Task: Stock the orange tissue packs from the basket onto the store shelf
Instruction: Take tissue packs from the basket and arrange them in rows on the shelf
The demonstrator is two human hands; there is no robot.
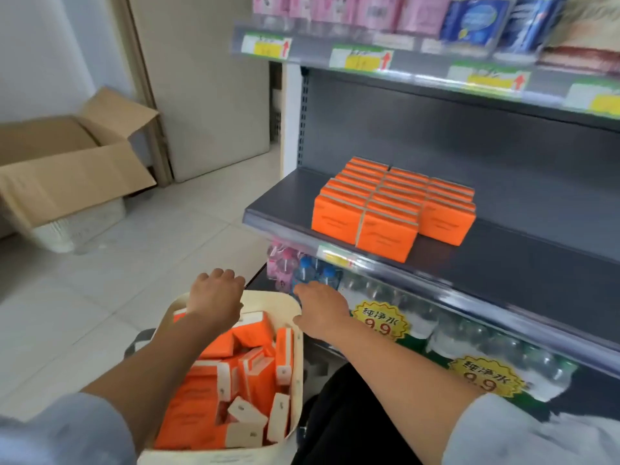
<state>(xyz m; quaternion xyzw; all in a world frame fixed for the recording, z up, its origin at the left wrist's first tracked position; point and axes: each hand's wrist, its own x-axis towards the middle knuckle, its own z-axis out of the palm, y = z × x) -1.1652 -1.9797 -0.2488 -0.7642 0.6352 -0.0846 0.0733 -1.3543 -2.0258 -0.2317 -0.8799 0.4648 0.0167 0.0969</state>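
A cream basket (pixel 297 370) sits low in front of me, filled with several loose orange tissue packs (pixel 214 397). On the dark grey middle shelf (pixel 503 263) stand several orange packs (pixel 389 203) in three tidy rows. My left hand (pixel 214 300) hovers over the basket's far rim, fingers curled downward, holding nothing. My right hand (pixel 322 313) reaches out at the basket's right edge, palm down, fingers spread and empty.
An open cardboard box (pixel 67 166) stands on the tiled floor at left. Bottled water (pixel 469 344) with yellow price signs fills the lower shelf. Pink and blue packaged goods (pixel 369 11) line the upper shelf. The middle shelf is bare to the right of the packs.
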